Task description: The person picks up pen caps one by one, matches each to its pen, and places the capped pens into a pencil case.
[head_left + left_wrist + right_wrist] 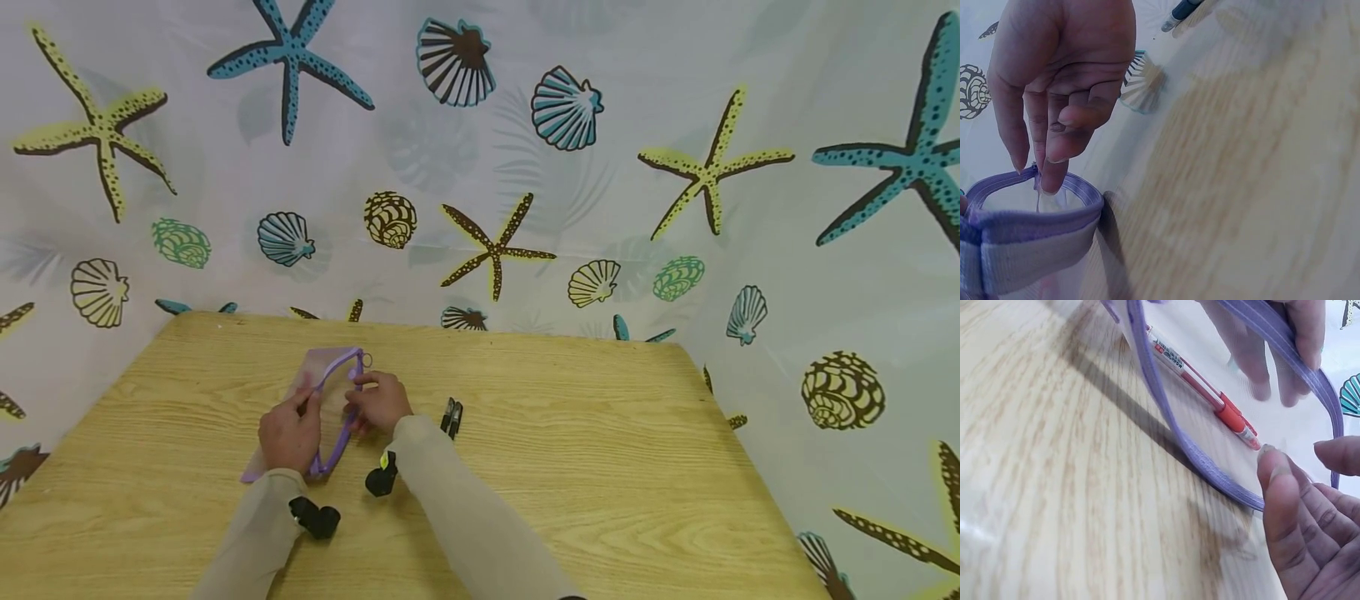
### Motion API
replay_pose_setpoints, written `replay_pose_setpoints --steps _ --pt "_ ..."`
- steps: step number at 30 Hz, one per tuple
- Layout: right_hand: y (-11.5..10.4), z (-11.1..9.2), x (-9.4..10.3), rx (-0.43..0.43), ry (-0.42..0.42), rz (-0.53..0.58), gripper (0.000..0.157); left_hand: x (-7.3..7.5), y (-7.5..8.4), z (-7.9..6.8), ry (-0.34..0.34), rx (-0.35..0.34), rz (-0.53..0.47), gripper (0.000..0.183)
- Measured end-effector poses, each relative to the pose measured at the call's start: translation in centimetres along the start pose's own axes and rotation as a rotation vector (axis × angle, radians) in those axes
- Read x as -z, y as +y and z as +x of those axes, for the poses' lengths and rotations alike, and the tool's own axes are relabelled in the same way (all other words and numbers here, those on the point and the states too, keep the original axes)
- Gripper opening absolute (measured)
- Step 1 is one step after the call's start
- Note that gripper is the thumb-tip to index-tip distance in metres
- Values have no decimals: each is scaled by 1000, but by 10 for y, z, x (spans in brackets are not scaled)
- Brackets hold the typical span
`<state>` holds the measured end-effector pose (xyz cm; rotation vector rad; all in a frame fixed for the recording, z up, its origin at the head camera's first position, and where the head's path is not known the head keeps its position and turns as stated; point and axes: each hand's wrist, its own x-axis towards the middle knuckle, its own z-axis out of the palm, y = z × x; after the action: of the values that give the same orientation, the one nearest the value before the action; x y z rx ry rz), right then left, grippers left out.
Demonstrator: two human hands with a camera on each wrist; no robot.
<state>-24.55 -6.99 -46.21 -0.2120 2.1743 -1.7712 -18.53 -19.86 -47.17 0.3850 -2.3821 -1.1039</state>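
Note:
A translucent mesh zip pouch (pixel 318 367) with purple zipper edging (pixel 341 446) is held with its mouth spread. My left hand (pixel 291 433) pinches one side of the mouth; in the right wrist view its fingers (pixel 1307 337) grip the upper edging. Inside, a red-and-clear pen (pixel 1207 394) lies lengthwise, seen through the mouth. My right hand (pixel 381 404) is at the opposite edge, thumb and fingers apart, thumb tip close to the pen's end. The left wrist view shows the right hand's fingertips (pixel 1052 178) reaching into the opening.
Two slim dark items (pixel 452 417) lie just right of my right hand on the wooden table (pixel 585 433). A curtain (pixel 450 150) printed with starfish and shells hangs behind the table and along its right side. Each wrist carries a small black camera (pixel 318 518).

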Motion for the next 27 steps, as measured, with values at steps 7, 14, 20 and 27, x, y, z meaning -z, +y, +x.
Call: replay_pose_setpoints --steps 7,14,20,27 --pt "2 0 4 -21 5 12 34 -2 0 1 7 13 -9 32" --pt "3 1 8 -16 -2 8 32 -3 1 1 30 -5 4 31" --pt "-1 -2 14 10 8 3 34 -3 1 1 37 -19 -9 31" --pt "-9 -6 21 34 11 -13 37 -4 -1 1 52 -29 -24 29"
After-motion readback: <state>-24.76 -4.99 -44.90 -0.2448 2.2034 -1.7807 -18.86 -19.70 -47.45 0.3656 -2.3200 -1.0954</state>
